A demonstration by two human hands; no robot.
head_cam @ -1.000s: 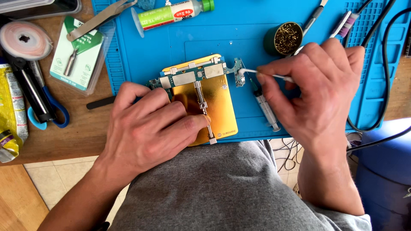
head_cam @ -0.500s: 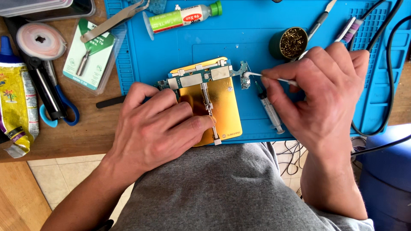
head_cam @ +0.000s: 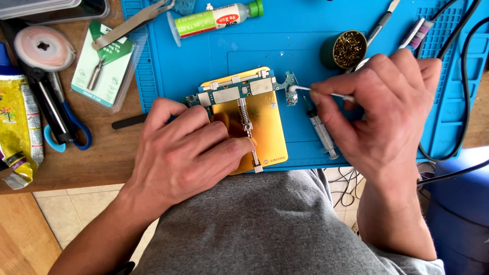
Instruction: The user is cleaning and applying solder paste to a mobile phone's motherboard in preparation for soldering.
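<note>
The right hand [head_cam: 384, 109] pinches a thin white swab [head_cam: 310, 90] between thumb and fingers, closed tight on its stick. The swab's cotton tip points to 9 o'clock and touches the small end of the circuit board [head_cam: 244, 91], just at the board's 3 o'clock edge. The board is a narrow green strip with silver shields and tiny parts, lying crosswise along the top of a gold holder [head_cam: 267, 137]. A spring-loaded metal bar runs from the board toward 6 o'clock down the holder's middle.

The left hand [head_cam: 186, 153] lies flat with fingers curled, pressing on the holder's 9 o'clock side; its fingertips reach the bar. It grips nothing, only bears down.

Just below the swab, a clear syringe [head_cam: 321, 130] lies on the blue mat [head_cam: 305, 40], slanting toward 5 o'clock. At 12 o'clock from the right hand sits a round tin of brass wool [head_cam: 349, 50]. A green-capped tube [head_cam: 216, 19] lies at 11 o'clock from the board. On the wooden table [head_cam: 102, 158] at 9 o'clock lie blue-handled scissors [head_cam: 71, 132], a tape roll [head_cam: 43, 48] and a packet of tips [head_cam: 102, 66].
</note>
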